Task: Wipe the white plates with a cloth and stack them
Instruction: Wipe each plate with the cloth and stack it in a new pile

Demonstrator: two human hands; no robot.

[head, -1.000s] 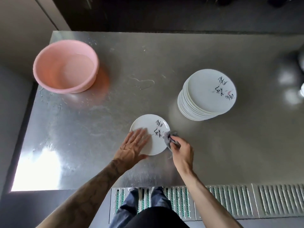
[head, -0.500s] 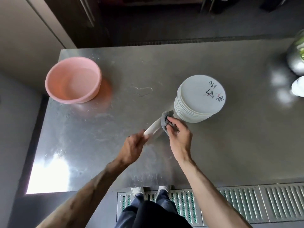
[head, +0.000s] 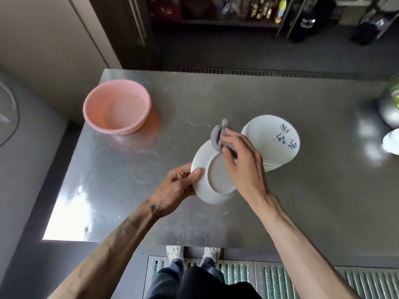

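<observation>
Centre frame, above the bench [head: 129, 180], white plate [head: 206, 192] is tilted, underside to camera; left hand [head: 174, 188] fingers curl round its left rim; right hand [head: 244, 167] fingers pinch grey cloth [head: 216, 138] against its upper edge. Just right: plate stack [head: 272, 139]; pink basin [head: 129, 129] upper left.

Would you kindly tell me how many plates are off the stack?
1: the plate, gripped by the left hand beside the stack; a white thing at the right edge is unclear.

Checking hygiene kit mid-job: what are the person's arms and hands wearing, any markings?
Both forearms are bare, no sleeves in view. The left hand and right hand are ungloved; no watch or rings show. Dark tattoo markings run along the left forearm.
</observation>
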